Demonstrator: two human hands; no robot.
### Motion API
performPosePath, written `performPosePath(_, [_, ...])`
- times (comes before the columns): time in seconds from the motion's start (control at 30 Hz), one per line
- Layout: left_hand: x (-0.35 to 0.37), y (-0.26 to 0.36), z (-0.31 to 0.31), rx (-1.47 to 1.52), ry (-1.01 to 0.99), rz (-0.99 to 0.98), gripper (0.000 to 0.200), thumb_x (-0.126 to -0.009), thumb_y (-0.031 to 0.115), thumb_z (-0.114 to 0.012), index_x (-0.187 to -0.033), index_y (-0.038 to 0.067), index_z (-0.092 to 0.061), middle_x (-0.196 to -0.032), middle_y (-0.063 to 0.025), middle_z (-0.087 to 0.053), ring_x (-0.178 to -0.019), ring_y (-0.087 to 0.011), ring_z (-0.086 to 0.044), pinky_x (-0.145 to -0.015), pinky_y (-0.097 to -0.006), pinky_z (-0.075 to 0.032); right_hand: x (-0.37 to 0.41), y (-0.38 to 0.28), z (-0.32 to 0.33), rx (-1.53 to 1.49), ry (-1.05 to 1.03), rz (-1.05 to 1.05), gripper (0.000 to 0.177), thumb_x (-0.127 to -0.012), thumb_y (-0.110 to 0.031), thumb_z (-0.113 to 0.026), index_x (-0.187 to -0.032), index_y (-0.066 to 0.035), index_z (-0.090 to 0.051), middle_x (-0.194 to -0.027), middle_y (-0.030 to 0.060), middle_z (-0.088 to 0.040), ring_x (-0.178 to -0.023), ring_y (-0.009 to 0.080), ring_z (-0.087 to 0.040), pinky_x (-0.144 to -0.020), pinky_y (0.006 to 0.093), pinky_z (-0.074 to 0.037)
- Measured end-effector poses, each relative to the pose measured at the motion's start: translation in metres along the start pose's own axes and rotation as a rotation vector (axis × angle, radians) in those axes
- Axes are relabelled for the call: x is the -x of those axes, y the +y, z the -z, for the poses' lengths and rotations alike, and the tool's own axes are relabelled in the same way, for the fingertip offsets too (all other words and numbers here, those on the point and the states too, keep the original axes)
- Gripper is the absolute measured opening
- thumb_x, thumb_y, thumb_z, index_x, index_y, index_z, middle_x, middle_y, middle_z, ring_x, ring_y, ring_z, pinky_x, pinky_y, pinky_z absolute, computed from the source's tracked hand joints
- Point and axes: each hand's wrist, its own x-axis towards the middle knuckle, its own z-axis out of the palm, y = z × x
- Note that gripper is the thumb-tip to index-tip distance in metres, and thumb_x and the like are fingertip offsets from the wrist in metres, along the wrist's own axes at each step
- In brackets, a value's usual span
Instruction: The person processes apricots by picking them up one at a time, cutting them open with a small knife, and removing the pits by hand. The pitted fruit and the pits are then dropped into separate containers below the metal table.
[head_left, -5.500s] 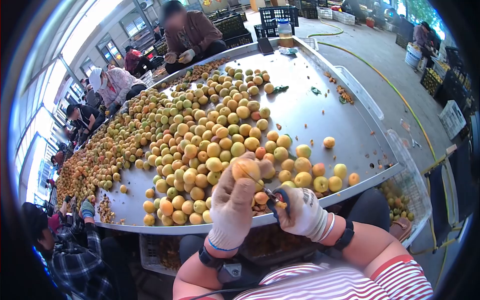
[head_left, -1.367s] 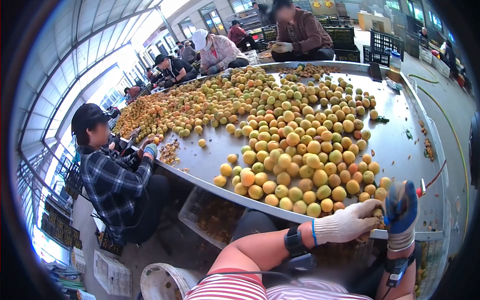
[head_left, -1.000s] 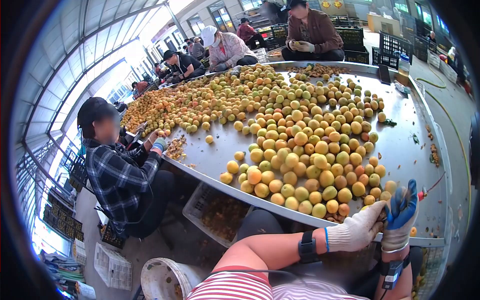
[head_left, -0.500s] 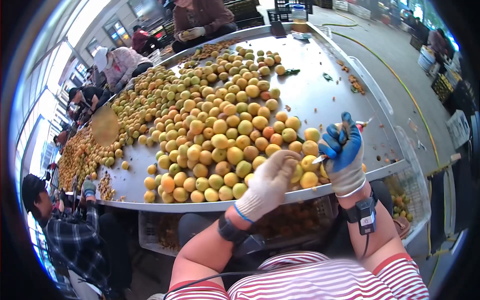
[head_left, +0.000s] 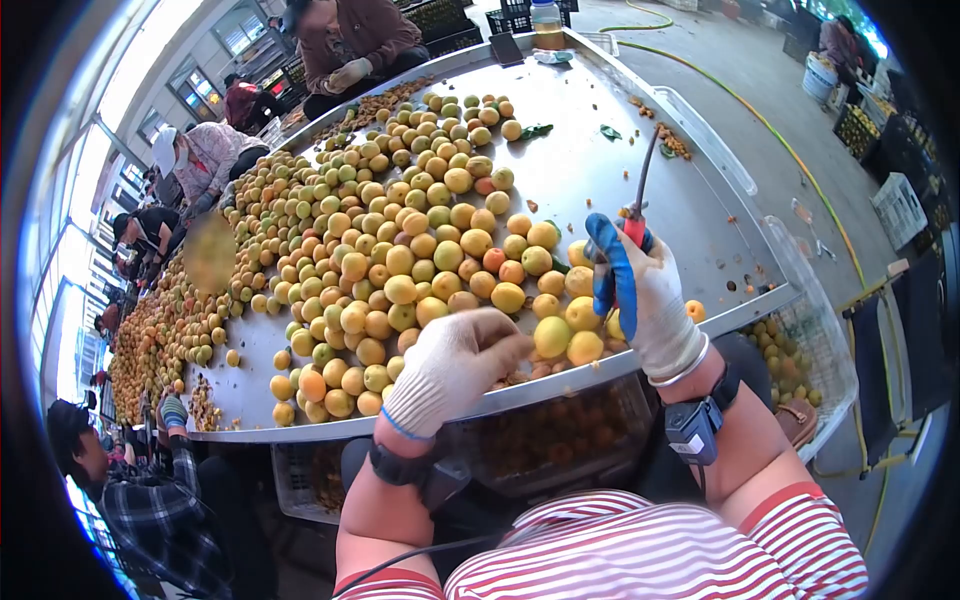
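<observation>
My left hand [head_left: 455, 362], in a white knit glove, is at the front edge of the metal table [head_left: 590, 185]. Its fingers are curled together beside the nearest apricots; anything inside them is hidden. My right hand [head_left: 645, 300], in a white glove with blue-coated fingers, is closed around a red-handled tool [head_left: 634, 229]. A long, thin, dark tip points up from this tool, whose exact kind I cannot make out. Between my hands lie several yellow apricots [head_left: 551, 337]. A large heap of yellow, orange and green apricots [head_left: 400, 260] spreads leftward.
Plastic crates [head_left: 550, 430] holding fruit stand under the front edge. A jar [head_left: 546, 25] and a dark phone-like object [head_left: 506, 48] sit at the far corner. Co-workers [head_left: 365, 45] sit along the far and left sides. A yellow hose [head_left: 760, 130] crosses the floor at right.
My left hand has moved left and down, away from my right hand. The right hand has turned, so the tool's dark tip now points upward. The whole view has shifted slightly.
</observation>
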Motion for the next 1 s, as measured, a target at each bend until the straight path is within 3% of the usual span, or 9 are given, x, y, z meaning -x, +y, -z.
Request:
performPosePath(0.1, [0.011,0.007,-0.003,-0.263,-0.256,-0.225,0.024,-0.088,0.030,-0.072,-0.095,0.008,-0.073,-0.084,-0.0114,-0.071,-0.072,-0.0222,-0.067,-0.070,-0.0332,-0.053,0.002,-0.011,-0.003,0.037,0.039,0.015,0.023,-0.095,-0.029,-0.070,-0.093,-0.006,-0.066,-0.060,-0.0030,-0.053,-0.043,0.0060,-0.050,-0.038,0.0210,-0.040])
performPosePath(0.17, [0.012,0.014,-0.010,-0.357,-0.290,-0.270,0.026,-0.086,0.023,-0.074,-0.104,0.005,-0.073,-0.086,-0.0072,-0.069,-0.079,-0.0155,-0.065,-0.072,-0.0287,-0.052,0.002,-0.012,-0.002,0.058,0.056,0.048,0.022,-0.094,-0.028,-0.072,-0.091,-0.007,-0.065,-0.058,-0.0035,-0.052,-0.043,0.0054,-0.049,-0.038,0.0201,-0.039])
performPosePath(0.27, [-0.010,0.002,-0.029,-0.602,0.087,-0.198,0.044,-0.077,0.035,-0.079,-0.113,0.011,-0.071,-0.092,-0.0094,-0.068,-0.082,-0.0263,-0.067,-0.074,-0.0343,-0.053,0.001,-0.008,-0.001,0.063,0.039,0.077,0.022,-0.094,-0.028,-0.072,-0.093,-0.007,-0.064,-0.060,-0.0037,-0.053,-0.044,0.0037,-0.048,-0.039,0.0186,-0.039])
performPosePath(0.4, [-0.035,-0.005,-0.048,-0.785,0.073,-0.181,0.059,-0.073,0.037,-0.080,-0.126,0.019,-0.063,-0.102,-0.0133,-0.067,-0.096,-0.0343,-0.067,-0.082,-0.0459,-0.054,0.000,-0.008,0.000,0.248,-0.009,0.207,0.020,-0.096,-0.022,-0.069,-0.099,-0.004,-0.062,-0.070,-0.0020,-0.059,-0.056,0.0037,-0.054,-0.047,0.0194,-0.046])
performPosePath(0.57, [-0.038,-0.006,-0.051,-0.844,0.083,-0.184,0.053,-0.075,0.031,-0.080,-0.124,0.016,-0.063,-0.102,-0.0127,-0.067,-0.096,-0.0290,-0.069,-0.083,-0.0406,-0.055,0.013,-0.003,0.005,0.184,-0.177,0.281,0.019,-0.101,-0.010,-0.060,-0.116,-0.002,-0.052,-0.097,0.0051,-0.063,-0.086,0.0064,-0.061,-0.073,0.0221,-0.054])
performPosePath(0.63, [-0.034,-0.018,-0.035,-0.339,0.114,-0.274,0.049,-0.077,0.027,-0.076,-0.122,0.012,-0.061,-0.106,-0.0140,-0.068,-0.094,-0.0314,-0.068,-0.083,-0.0401,-0.055,0.010,-0.002,0.007,0.202,-0.214,0.266,0.020,-0.103,-0.009,-0.057,-0.120,-0.002,-0.049,-0.103,0.0062,-0.062,-0.091,0.0075,-0.061,-0.079,0.0228,-0.053])
performPosePath(0.7, [-0.029,-0.021,-0.019,0.070,0.040,-0.258,0.046,-0.086,0.015,-0.068,-0.130,0.006,-0.057,-0.106,-0.0081,-0.066,-0.090,-0.0161,-0.067,-0.079,-0.0296,-0.055,0.018,-0.007,0.004,0.247,-0.256,0.194,0.021,-0.103,-0.009,-0.056,-0.121,-0.001,-0.049,-0.103,0.0065,-0.063,-0.093,0.0075,-0.061,-0.083,0.0236,-0.053])
performPosePath(0.8, [-0.017,-0.015,0.005,0.716,-0.220,-0.218,0.058,-0.088,0.012,-0.061,-0.143,0.000,-0.045,-0.127,-0.0103,-0.058,-0.099,-0.0195,-0.066,-0.086,-0.0315,-0.056,0.027,-0.007,0.001,0.171,-0.373,0.172,0.024,-0.104,-0.010,-0.054,-0.126,0.001,-0.052,-0.106,0.0064,-0.065,-0.094,0.0077,-0.061,-0.087,0.0221,-0.052])
performPosePath(1.0, [-0.005,-0.007,0.007,0.779,-0.256,-0.311,0.074,-0.082,0.016,-0.077,-0.146,0.000,-0.043,-0.139,-0.0100,-0.052,-0.124,-0.0196,-0.054,-0.102,-0.0331,-0.048,0.043,-0.017,0.000,0.117,-0.538,0.021,0.030,-0.105,-0.018,-0.056,-0.129,0.001,-0.054,-0.107,0.0037,-0.066,-0.099,0.0075,-0.061,-0.090,0.0221,-0.051])
